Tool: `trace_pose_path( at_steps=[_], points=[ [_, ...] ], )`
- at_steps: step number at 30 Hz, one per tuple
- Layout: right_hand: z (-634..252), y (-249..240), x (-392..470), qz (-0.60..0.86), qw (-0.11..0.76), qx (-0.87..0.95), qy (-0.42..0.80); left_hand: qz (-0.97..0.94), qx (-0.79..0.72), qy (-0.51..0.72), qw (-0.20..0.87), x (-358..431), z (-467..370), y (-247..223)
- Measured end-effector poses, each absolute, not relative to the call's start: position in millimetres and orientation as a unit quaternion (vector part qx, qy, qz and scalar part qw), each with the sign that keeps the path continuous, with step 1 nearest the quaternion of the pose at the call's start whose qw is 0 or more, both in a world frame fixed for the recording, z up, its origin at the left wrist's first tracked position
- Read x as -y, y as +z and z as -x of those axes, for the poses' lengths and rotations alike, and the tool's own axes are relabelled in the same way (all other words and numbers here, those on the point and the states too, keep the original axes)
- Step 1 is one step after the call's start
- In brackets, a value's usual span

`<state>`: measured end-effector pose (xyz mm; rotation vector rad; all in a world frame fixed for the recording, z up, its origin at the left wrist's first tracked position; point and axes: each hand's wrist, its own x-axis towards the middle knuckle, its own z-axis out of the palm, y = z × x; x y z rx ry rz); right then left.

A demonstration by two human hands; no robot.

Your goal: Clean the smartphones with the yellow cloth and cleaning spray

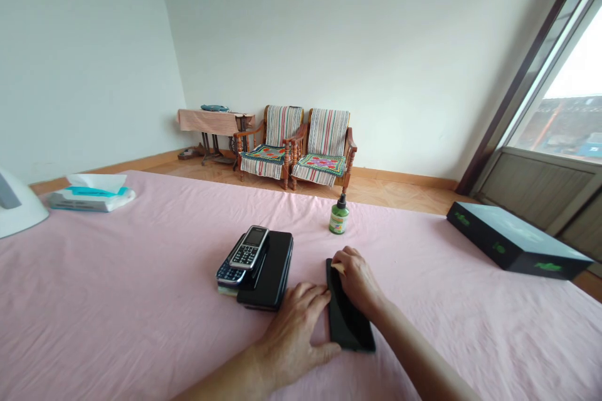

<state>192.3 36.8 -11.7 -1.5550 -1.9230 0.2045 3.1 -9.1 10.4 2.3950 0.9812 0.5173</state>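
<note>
A black phone [350,322] lies flat on the pink cloth. My right hand [356,279] is closed on a small pale cloth [338,268], pressed to the phone's upper part. Fingers apart, my left hand [298,332] rests at the phone's left edge, its fingertips and thumb touching the side. Just left of that hand is a stack of black devices [274,266], with a silver keypad phone [251,247] and a dark slider phone [230,272] on its left part. A green bottle [338,217] with a black top stands beyond my right hand.
On the pink-covered surface [164,250] are a tissue pack [94,194] at far left, a white object [19,203] at the left edge and a black box [512,241] at right. Two wooden chairs [324,163] and a small table [211,122] stand by the wall.
</note>
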Motion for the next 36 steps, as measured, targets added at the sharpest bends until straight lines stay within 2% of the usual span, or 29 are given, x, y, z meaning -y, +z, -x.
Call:
trace_pose_path(
  at_steps=[10, 16, 24, 31, 36],
  points=[
    [-186.6, -8.9, -25.9, 0.565, 0.312, 0.757, 0.099, -0.877, -0.362, 0.179, 0.26, 8.7, -3.5, 13.2],
    [-187.2, -8.7, -48.0, 0.593, 0.325, 0.732, 0.085, -0.879, -0.365, 0.181, 0.249, 8.8, -2.7, 10.0],
    [-183.2, -8.9, -15.5, 0.547, 0.323, 0.764, 0.114, -0.877, -0.365, 0.188, 0.25, 9.9, -2.9, 10.1],
    [-184.3, -11.6, -35.9, 0.576, 0.343, 0.736, 0.097, -0.876, -0.371, 0.183, 0.248, 12.0, -3.8, 13.9],
    [-184.1, -9.4, -22.9, 0.556, 0.325, 0.757, 0.113, -0.879, -0.366, 0.182, 0.247, 11.2, -3.5, 13.8]
  ],
)
